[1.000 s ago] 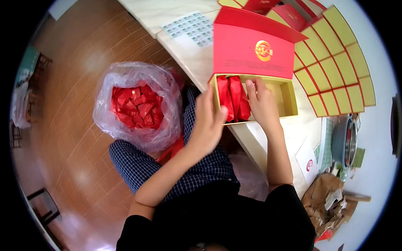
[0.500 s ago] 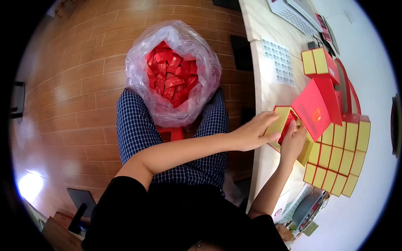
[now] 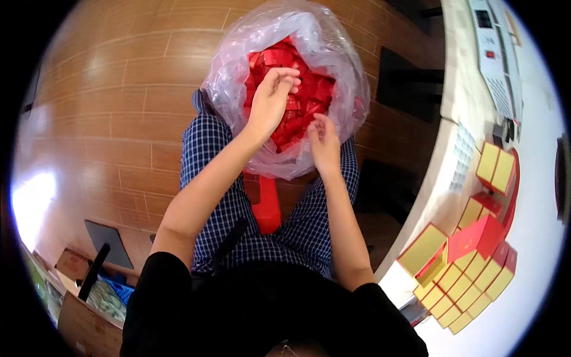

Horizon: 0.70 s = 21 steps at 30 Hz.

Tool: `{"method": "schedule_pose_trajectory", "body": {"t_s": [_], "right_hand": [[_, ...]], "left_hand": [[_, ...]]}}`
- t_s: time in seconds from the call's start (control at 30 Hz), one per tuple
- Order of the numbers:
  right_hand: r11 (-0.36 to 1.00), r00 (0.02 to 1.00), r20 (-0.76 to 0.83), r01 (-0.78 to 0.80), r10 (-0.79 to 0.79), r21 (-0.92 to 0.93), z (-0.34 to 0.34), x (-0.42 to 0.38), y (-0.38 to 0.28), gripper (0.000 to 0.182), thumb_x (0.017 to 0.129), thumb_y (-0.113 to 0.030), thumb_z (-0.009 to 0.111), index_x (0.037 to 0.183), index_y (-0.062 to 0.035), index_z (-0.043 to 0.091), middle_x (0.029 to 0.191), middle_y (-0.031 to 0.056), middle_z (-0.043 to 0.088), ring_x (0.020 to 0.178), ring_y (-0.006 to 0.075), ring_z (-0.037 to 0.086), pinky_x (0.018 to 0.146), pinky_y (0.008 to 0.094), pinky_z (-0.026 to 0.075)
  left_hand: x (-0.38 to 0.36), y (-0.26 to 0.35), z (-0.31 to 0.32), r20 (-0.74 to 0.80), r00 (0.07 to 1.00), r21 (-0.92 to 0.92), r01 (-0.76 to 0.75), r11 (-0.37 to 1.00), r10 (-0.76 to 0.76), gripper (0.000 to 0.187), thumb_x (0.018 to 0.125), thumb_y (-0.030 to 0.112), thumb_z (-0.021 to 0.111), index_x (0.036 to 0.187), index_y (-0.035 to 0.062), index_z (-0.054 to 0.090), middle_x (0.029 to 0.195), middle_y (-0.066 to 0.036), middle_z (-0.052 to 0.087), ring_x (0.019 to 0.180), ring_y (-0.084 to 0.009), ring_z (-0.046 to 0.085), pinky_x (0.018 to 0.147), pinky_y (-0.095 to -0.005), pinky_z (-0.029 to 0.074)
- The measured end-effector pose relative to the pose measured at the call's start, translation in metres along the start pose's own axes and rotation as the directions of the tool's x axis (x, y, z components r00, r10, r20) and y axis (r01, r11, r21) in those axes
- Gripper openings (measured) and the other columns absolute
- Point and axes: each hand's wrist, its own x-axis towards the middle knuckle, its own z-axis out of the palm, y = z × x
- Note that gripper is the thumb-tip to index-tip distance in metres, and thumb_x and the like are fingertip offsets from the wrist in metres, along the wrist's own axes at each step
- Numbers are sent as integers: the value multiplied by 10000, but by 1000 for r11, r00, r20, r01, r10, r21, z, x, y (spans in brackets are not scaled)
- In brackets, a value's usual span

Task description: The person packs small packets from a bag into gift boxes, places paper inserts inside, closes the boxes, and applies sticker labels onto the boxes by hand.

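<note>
A clear plastic bag full of small red packets stands between the knees. My left hand is over the packets with its fingers bent, and no packet shows in it. My right hand hangs at the bag's near right side, its fingers loosely curled and apart beside the packets. On the table to the right, an open yellow box with a raised red lid is out of both hands' reach at this moment.
Yellow and red boxes stand stacked on the table at the right. Further up are more boxes, a sheet of stickers and a white device. A red stool shows between the legs.
Both hands have left the box on the table and moved left to the bag. The view has turned toward the bag, and the open box now stands untouched with its lid up.
</note>
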Motion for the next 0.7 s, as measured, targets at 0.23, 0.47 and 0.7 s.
{"method": "schedule_pose_trajectory", "body": {"t_s": [0.23,0.47,0.7], "right_hand": [[876,968,166,240,-187,-418,82,136,47,543,796,-123,664,1286,-39,446,1194,205,527,1079,382,526,898,444,455],[814,917,344,353,-202,-461,129,281,71,675,788,-259,651,1370,-44,386,1295,224,479,1204,399,466,990,472,414],[758,910,409,315,-69,-572,147,342,102,639,797,-243,636,1358,-40,404,1323,228,466,1204,394,475,996,475,410]], "left_hand": [[61,-87,-29,17,952,33,305,952,-306,256,965,169,455,1173,66,562,1025,-18,617,928,-93,562,798,-243,435],[92,-42,-25,-93,915,-239,363,901,-393,265,965,194,465,1172,56,555,1090,-38,606,959,-121,565,853,-271,434],[98,-33,-32,-65,857,-360,458,813,-511,216,950,177,462,1092,55,570,993,-34,608,864,-113,547,781,-261,430]]}}
